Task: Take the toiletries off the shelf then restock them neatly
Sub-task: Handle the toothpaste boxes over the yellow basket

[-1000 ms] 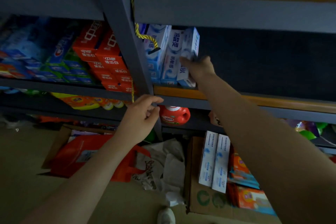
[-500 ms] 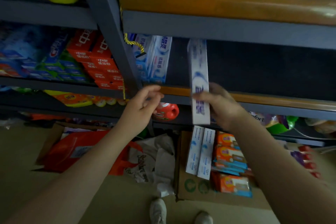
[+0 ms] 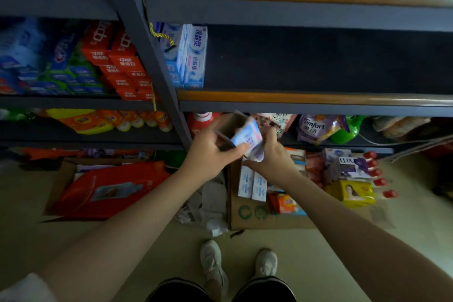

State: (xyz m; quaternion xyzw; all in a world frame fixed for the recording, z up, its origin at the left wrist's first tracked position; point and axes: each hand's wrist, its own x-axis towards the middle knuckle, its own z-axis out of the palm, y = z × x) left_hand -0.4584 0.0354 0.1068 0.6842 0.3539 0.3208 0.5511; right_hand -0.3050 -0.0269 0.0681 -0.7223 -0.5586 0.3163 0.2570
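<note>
Both hands hold one toothpaste box [image 3: 246, 138] between them, below the shelf [image 3: 306, 98].

Left hand [image 3: 210, 152] grips its left end, thumb across the face; right hand [image 3: 270, 157] curls round its lower right end, above the floor carton [image 3: 247, 213].

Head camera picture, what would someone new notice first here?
Both hands meet mid-frame, the left hand and right hand gripping a blue-white toothpaste box below the shelf edge. Above, that shelf is mostly bare, with a few matching boxes standing at its left end. Below, a cardboard box of toiletries sits on the floor.
</note>
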